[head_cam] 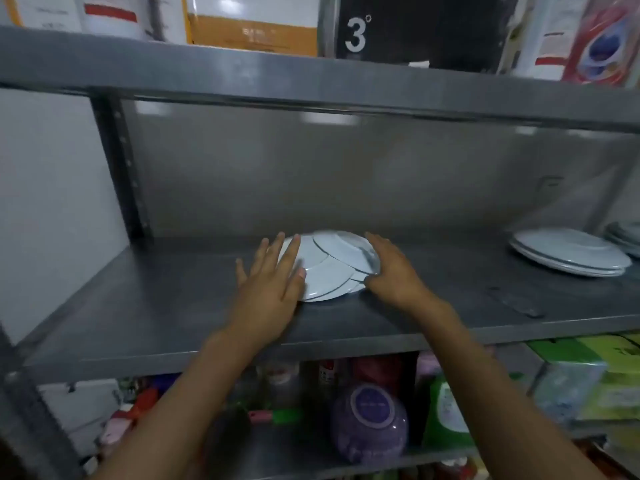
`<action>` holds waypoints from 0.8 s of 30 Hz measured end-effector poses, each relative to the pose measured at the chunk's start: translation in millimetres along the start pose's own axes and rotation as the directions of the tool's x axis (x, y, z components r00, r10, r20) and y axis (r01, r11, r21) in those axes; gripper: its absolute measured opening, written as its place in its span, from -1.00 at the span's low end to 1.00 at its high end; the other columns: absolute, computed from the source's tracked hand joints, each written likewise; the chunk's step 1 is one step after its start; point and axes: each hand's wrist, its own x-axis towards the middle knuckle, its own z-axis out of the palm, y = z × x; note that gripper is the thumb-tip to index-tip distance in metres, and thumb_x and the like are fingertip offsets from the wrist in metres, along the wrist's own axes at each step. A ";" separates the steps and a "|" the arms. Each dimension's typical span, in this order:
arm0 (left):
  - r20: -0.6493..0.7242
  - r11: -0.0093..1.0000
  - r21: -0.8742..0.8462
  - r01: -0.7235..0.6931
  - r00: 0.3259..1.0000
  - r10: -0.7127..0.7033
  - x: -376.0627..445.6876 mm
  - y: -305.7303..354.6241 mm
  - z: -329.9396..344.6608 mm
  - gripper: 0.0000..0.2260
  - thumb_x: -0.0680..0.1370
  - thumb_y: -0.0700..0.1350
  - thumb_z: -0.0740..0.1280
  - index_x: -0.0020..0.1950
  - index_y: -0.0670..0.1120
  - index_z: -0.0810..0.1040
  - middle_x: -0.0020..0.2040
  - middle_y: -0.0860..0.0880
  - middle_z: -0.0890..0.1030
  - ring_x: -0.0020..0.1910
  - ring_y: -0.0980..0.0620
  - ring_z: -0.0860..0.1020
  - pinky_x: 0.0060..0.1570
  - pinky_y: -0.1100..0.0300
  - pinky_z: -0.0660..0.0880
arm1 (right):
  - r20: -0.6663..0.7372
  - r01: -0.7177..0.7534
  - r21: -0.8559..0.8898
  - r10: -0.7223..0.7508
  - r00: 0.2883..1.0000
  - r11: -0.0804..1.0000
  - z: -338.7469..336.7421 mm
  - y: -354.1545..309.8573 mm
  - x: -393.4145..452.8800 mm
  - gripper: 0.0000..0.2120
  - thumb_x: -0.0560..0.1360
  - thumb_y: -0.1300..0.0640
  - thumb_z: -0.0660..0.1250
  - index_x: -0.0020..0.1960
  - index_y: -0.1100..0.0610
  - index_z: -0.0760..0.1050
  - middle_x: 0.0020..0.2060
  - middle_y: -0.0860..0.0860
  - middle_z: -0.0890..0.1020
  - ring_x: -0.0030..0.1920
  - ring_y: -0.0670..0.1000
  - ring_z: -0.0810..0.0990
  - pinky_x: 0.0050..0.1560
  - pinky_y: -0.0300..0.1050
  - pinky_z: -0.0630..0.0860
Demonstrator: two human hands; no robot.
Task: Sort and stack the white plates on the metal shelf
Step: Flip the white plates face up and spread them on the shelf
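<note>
A loose, fanned pile of small white plates (329, 268) lies in the middle of the metal shelf (173, 306). My left hand (273, 282) lies flat with straight fingers on the pile's left side. My right hand (391, 268) cups the pile's right edge, thumb at the front rim and fingers along the side. A neater stack of larger white plates (571, 251) sits at the shelf's right end.
More plates (627, 237) peek in at the far right edge. A dark flat object (516, 303) lies on the shelf front right. Boxes fill the shelf above. Bottles, a purple bowl (370, 420) and cartons crowd the shelf below.
</note>
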 end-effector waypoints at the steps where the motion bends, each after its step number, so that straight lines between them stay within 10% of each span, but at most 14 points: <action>1: 0.000 1.000 0.031 -0.005 1.000 0.005 2.2 4.7 3.3 -0.52 0.63 0.17 -0.11 0.56 0.17 -0.05 0.58 0.10 -0.06 0.54 0.06 -0.15 0.43 -0.19 -0.20 | 0.025 0.012 -0.001 -0.012 1.000 1.000 -2.9 4.0 5.1 -0.20 0.38 0.30 0.33 0.54 0.03 0.10 0.53 0.07 0.16 0.54 0.09 0.06 0.50 -0.03 0.08; 17: -0.007 1.000 0.008 -0.022 1.000 0.022 20.5 10.8 41.9 -0.56 0.64 0.06 -0.03 0.49 0.01 0.27 0.52 -0.01 0.25 0.52 0.01 0.10 0.46 -0.18 -0.07 | 0.232 -0.005 -0.124 0.033 0.972 0.992 -8.7 21.3 31.4 -0.32 0.40 0.26 0.34 0.49 0.10 0.25 0.43 0.03 0.37 0.41 0.06 0.34 0.31 -0.23 0.25; 24: -0.069 0.999 0.008 -0.050 0.996 0.051 21.9 9.2 49.9 -0.53 0.59 0.05 -0.04 0.43 -0.05 0.37 0.46 -0.02 0.35 0.48 0.00 0.19 0.45 -0.15 -0.02 | 0.218 0.180 -0.303 -0.116 0.969 0.936 -16.6 21.5 29.8 -0.76 0.29 0.21 0.40 -0.21 0.11 0.33 -0.33 -0.04 0.45 -0.26 0.05 0.43 -0.41 -0.17 0.27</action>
